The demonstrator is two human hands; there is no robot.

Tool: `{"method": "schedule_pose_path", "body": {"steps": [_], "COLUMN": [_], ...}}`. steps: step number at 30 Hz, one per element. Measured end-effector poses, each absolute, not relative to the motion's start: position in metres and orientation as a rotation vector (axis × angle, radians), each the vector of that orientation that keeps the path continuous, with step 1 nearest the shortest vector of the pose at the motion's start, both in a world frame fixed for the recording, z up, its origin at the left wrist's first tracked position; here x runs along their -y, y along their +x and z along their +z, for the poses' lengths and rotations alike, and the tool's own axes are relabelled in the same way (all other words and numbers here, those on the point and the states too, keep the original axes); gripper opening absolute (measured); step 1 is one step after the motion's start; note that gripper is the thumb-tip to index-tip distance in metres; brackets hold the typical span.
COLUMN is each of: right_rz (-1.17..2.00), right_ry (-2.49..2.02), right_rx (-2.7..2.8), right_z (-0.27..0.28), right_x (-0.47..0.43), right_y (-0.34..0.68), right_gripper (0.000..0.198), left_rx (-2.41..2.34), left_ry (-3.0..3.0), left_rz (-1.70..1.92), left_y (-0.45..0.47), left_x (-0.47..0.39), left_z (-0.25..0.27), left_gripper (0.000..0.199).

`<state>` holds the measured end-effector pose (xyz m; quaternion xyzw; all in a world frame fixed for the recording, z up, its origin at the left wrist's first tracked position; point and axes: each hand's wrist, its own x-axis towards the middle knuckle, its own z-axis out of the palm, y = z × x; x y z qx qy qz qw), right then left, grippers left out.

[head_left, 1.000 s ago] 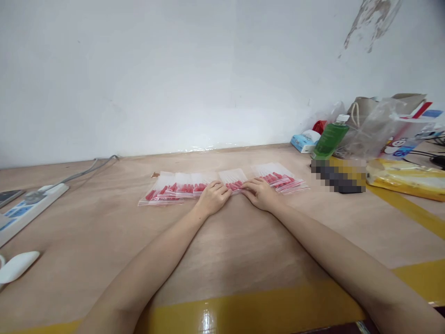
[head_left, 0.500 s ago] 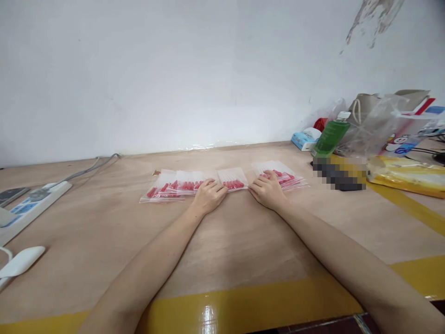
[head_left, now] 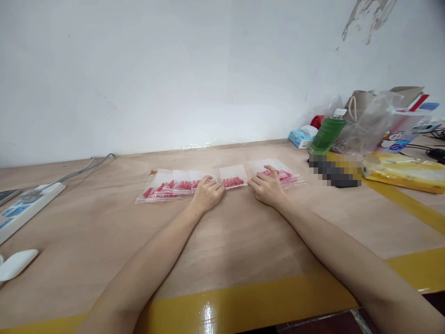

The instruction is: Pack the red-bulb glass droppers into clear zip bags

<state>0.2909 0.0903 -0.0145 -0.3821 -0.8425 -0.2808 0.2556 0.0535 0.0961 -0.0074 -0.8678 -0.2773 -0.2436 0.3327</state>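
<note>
A small clear plastic bag (head_left: pixel 233 176) lies on the table between my hands. Inside are several thin pieces with red ends, which look like small brushes or picks. My left hand (head_left: pixel 209 193) is closed, its fingertips at the bag's lower left corner. At the lower right corner, my right hand (head_left: pixel 267 187) is closed too, thumb and fingers bent together; the exact pinch is hidden. Left of my left hand, a row of overlapping filled bags (head_left: pixel 163 186) spreads out. Another fanned pile of such bags (head_left: pixel 287 175) lies behind and beside my right hand.
A power strip (head_left: pixel 33 208) and a white plug-like piece (head_left: pixel 18 264) are at left. On the right stand a green bottle (head_left: pixel 327 134), a tissue pack (head_left: pixel 301 138) and plastic bags (head_left: pixel 368 125). A yellow package (head_left: pixel 403 172) lies nearby. Yellow tape (head_left: pixel 243 299) lines the front edge.
The whole view has shifted slightly. My left hand has moved a little left relative to the middle bag, showing more of it. My right hand stays almost in place.
</note>
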Motion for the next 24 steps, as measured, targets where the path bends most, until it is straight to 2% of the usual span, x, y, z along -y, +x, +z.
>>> {"method": "schedule_pose_path", "body": {"steps": [7,15,24], "right_rz": [-0.758,-0.783,-0.780], "right_ry": [-0.967,-0.899,-0.849], "right_rx": [2.270,2.321,2.339], "right_z": [-0.012,-0.017,-0.015], "right_x": [-0.084,-0.088,-0.088], "right_y": [0.273,0.237,0.238], "right_gripper": [0.023,0.032,0.033], "left_rx": [0.725,0.702,0.697], "left_ry": [-2.251,-2.252,-2.259], "left_rz": [-0.686,-0.695,-0.682], "left_y": [0.054,0.055,0.058], "left_x": [-0.094,-0.093,-0.092], "left_z": [-0.008,-0.008,-0.007], "left_gripper": [0.027,0.026,0.028]}}
